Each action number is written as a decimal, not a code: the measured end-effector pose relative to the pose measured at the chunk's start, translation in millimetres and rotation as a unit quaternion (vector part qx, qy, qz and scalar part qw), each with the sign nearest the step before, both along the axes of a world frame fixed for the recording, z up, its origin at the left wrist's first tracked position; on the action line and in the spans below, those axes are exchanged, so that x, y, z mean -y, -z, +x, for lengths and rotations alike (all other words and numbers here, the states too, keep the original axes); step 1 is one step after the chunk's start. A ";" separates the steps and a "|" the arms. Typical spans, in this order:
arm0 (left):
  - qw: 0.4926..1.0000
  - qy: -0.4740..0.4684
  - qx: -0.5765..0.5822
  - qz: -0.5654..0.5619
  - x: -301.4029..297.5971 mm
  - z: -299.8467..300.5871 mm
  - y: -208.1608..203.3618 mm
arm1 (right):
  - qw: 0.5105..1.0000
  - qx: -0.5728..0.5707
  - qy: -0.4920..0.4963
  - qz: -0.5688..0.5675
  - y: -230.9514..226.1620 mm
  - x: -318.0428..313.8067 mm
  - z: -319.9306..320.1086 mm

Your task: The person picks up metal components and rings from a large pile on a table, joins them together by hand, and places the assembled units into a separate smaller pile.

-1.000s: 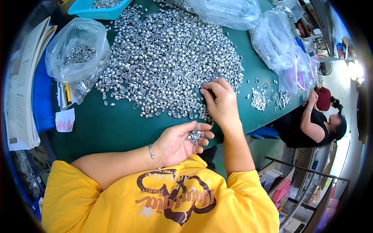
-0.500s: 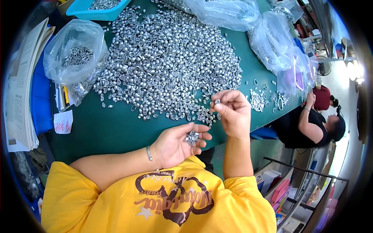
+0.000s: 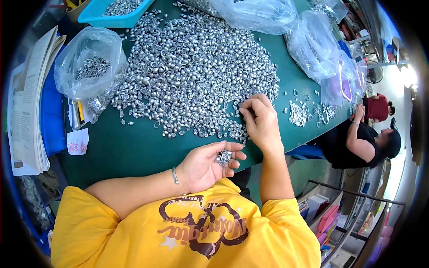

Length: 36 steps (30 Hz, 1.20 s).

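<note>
A broad heap of small silver, hollow oval metal pieces (image 3: 196,71) covers the middle of the green table. Palm up in front of its near edge, my left hand (image 3: 205,165) cradles several of the same metal pieces (image 3: 223,157) in its curled fingers. My right hand (image 3: 262,123) is at the heap's right edge, with thumb and forefinger drawn together close to the pieces. Whatever lies between those fingertips is hidden.
A clear bag of metal rings (image 3: 91,67) stands left of the heap, with a blue basket (image 3: 116,20) behind it. Stacked papers (image 3: 33,102) stand at far left. Clear bags (image 3: 313,49) and a smaller pile (image 3: 298,112) lie right. A co-worker (image 3: 357,138) sits beyond.
My right hand has gone from holding a metal piece up above the table's near side to reaching at the heap's edge. The left hand still holds its cluster, which looks slightly fuller.
</note>
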<state>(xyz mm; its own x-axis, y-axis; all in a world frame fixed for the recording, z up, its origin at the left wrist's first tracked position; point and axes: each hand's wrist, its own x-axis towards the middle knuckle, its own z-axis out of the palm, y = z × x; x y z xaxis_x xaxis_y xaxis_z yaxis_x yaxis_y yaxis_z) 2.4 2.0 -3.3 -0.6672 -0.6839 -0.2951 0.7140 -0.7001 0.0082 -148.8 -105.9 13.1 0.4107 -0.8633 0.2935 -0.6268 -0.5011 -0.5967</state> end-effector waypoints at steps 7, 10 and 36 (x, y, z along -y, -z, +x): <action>1.000 0.005 -0.001 0.009 -0.1 -1.5 1.8 | 0.998 -0.045 -0.009 -0.052 0.7 -1.0 1.1; 1.000 0.001 -0.003 0.007 0.0 -1.1 2.2 | 0.997 -0.029 -0.003 -0.067 0.2 0.7 3.2; 1.000 0.003 -0.004 -0.001 -0.2 -2.2 3.5 | 0.763 0.530 -0.016 0.369 -9.3 -12.4 -16.1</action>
